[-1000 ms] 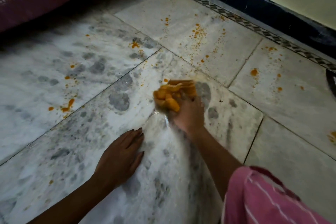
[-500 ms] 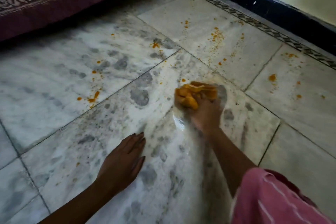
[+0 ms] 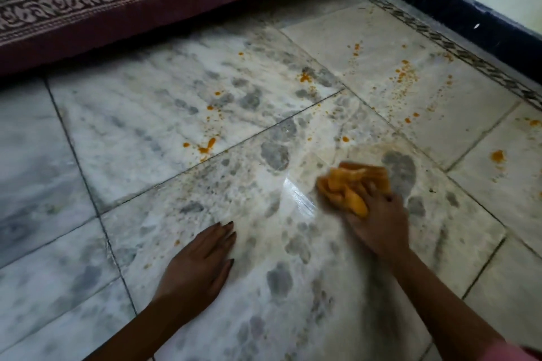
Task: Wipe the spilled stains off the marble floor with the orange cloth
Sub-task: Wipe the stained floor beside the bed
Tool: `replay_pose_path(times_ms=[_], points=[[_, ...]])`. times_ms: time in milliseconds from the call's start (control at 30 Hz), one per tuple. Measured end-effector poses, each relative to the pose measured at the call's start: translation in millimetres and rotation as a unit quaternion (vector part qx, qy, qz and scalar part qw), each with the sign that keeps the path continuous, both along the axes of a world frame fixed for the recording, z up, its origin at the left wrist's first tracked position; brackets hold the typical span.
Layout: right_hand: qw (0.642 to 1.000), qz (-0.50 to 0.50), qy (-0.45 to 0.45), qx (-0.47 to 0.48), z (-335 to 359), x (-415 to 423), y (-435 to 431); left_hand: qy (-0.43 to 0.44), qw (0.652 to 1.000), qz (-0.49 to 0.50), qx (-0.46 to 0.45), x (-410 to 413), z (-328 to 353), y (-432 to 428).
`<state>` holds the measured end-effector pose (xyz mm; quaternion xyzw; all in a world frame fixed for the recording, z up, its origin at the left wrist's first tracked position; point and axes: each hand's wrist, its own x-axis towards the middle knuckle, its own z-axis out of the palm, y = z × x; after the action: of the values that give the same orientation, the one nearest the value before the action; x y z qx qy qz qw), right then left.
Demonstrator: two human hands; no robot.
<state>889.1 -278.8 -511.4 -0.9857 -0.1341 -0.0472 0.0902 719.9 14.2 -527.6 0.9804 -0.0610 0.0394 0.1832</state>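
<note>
Presently: right hand [image 3: 378, 223] grips bunched orange cloth [image 3: 349, 184]; left hand [image 3: 199, 267] flat, fingers straight, bracing on marble floor [image 3: 132, 126]; best pressed firmly, swept toward stains [image 3: 404, 76] beyond the right hand

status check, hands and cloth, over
Right hand grips orange cloth on marble floor. Left hand flat on floor. Orange stains unwiped ahead; nothing blocking.

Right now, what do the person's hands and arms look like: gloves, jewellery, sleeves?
The left hand and right hand are bare: no gloves, and no rings, watch or bangles show. Both forearms are uncovered as far as the view reaches. The only clothing in sight is a scrap of pink sleeve at the bottom right corner, by the right arm.
</note>
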Motion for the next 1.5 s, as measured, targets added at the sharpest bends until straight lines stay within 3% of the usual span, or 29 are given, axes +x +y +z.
replay_pose_path(times_ms=[100,200,333,433,533,633,700,867,967,1067,1200,1367,1433,1500], points=[[0.997,-0.055,0.032,0.032,4.2,16.9,81.1,0.002,1.000,0.004,0.008,-6.5,3.4,0.7],[0.998,0.035,0.059,0.004,3.4,-16.2,135.1,-0.005,1.000,-0.008,0.009,-11.1,0.0,6.2],[0.979,0.200,0.033,0.010,2.9,-89.6,99.2,-0.025,0.999,-0.023,-0.010,-23.5,-5.1,20.8],[0.969,0.246,0.026,0.008,-6.9,-102.8,29.0,-0.056,0.998,-0.002,-0.021,-37.6,-7.2,36.9],[0.987,0.154,0.034,-0.035,-8.4,-68.3,19.8,-0.077,0.996,0.036,-0.028,-53.5,-9.1,52.1],[0.999,0.019,0.025,-0.042,-3.9,-30.5,97.5,-0.112,0.988,0.100,-0.035,-57.4,-6.8,62.1],[0.999,0.012,0.045,-0.022,1.3,-27.1,158.4,-0.130,0.981,0.142,-0.039,-56.2,-4.9,68.6],[0.985,0.173,0.010,-0.022,2.6,-104.5,231.0,-0.128,0.957,0.255,-0.046,-45.9,-10.3,89.4],[0.957,0.288,0.012,0.019,-5.8,-139.5,187.3,-0.135,0.950,0.278,-0.035,-42.8,-13.0,92.1],[0.942,0.330,-0.033,0.051,-13.3,-132.5,121.9,-0.135,0.947,0.289,-0.036,-43.3,-12.6,90.5],[0.971,0.236,-0.033,-0.008,-5.8,-90.1,94.3,-0.125,0.944,0.301,-0.052,-38.7,-15.2,88.1],[0.997,0.062,0.001,-0.052,3.4,-38.5,195.2,-0.104,0.941,0.312,-0.079,-31.0,-16.8,82.9],[0.996,0.086,0.031,-0.021,7.7,-47.9,240.8,-0.094,0.941,0.312,-0.087,-31.8,-16.1,83.2],[0.984,0.175,0.017,0.022,4.9,-75.9,258.1,-0.079,0.941,0.317,-0.092,-31.6,-13.9,84.0]])
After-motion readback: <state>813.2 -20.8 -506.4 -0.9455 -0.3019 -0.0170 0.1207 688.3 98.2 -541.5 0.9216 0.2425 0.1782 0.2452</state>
